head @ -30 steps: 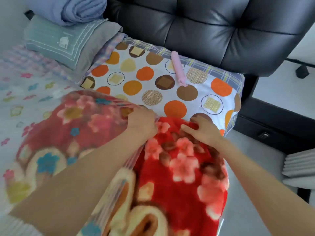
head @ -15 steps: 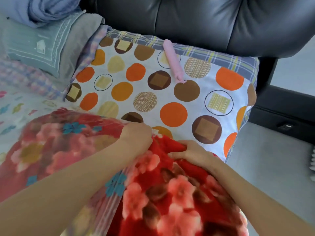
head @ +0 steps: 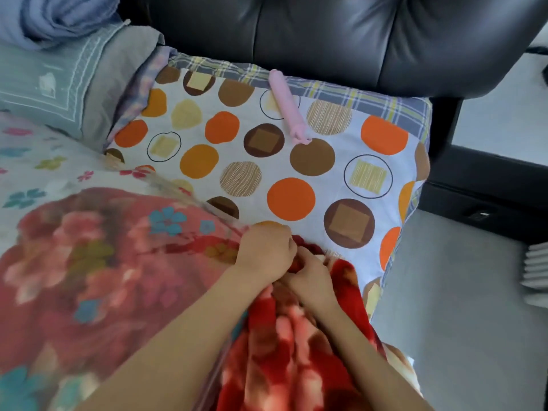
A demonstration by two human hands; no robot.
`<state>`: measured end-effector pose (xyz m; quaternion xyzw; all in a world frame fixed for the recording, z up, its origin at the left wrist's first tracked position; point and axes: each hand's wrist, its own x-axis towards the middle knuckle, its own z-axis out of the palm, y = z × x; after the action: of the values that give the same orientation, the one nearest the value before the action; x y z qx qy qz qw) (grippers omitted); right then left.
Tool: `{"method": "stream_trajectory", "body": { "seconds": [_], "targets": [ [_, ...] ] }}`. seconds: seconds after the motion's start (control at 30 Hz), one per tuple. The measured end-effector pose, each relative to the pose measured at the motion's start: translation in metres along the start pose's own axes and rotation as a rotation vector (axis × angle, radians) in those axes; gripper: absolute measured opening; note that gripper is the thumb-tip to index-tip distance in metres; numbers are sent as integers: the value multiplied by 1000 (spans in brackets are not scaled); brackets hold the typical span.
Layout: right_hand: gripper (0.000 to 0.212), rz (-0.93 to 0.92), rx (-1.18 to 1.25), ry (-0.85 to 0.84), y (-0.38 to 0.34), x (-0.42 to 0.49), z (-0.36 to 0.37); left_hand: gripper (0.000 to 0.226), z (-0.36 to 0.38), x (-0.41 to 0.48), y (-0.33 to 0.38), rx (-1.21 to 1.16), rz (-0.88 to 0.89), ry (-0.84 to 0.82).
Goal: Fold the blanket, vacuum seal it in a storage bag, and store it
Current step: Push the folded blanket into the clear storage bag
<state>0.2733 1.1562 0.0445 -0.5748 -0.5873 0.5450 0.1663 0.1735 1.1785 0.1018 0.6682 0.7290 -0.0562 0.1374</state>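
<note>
Red floral blanket (head: 290, 360) lies on the bed, long axis running from bottom of view up toward the polka-dot sheet (head: 296, 173); its left part sits inside the clear storage bag (head: 98, 280). Left hand (head: 267, 250) clenched on the bag's mouth edge, right hand (head: 311, 280) gripping the blanket's top end, hands touching. Open floor (head: 450, 321) lies right of the bed edge; a pink clip (head: 287, 105) lies well ahead near the black headboard (head: 326, 37).

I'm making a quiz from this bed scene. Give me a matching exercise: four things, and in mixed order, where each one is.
Things:
1. pink tube
2. red floral blanket
3. blue rolled cloth
4. black padded headboard

Places:
A. top left corner, on the stacked pillows
B. under both hands, partly in the clear bag
C. on the polka-dot pillow
D. behind the polka-dot pillow

Pairs: 1-C, 2-B, 3-A, 4-D
</note>
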Motion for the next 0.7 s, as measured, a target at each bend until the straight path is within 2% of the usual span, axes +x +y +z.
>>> {"method": "stream_trajectory", "body": {
  "seconds": [0.1,0.17,0.27,0.3,0.43,0.53,0.6,0.7],
  "targets": [
    [63,-26,-526,-15,8,1,-44,12,-5,-4,-1,116,78,-133],
    [65,78,-619,-73,9,-2,-63,4,-5,-12,-5,94,83,-164],
    [58,-36,-731,-173,6,1,-49,23,0,-23,2,189,83,-176],
    [59,-36,-726,-203,6,4,-43,25,1,-26,4,199,69,-161],
    [78,204,-473,-237,17,13,-65,30,-13,-52,-2,87,63,-43],
    [68,216,-434,-127,22,2,-81,29,-29,-95,-18,-23,116,177],
    [51,93,-456,39,13,-17,-78,28,-34,-132,-33,-109,97,295],
    [42,-268,-387,257,-15,-65,-65,24,-34,-197,-59,-151,-31,377]
  ]
}}
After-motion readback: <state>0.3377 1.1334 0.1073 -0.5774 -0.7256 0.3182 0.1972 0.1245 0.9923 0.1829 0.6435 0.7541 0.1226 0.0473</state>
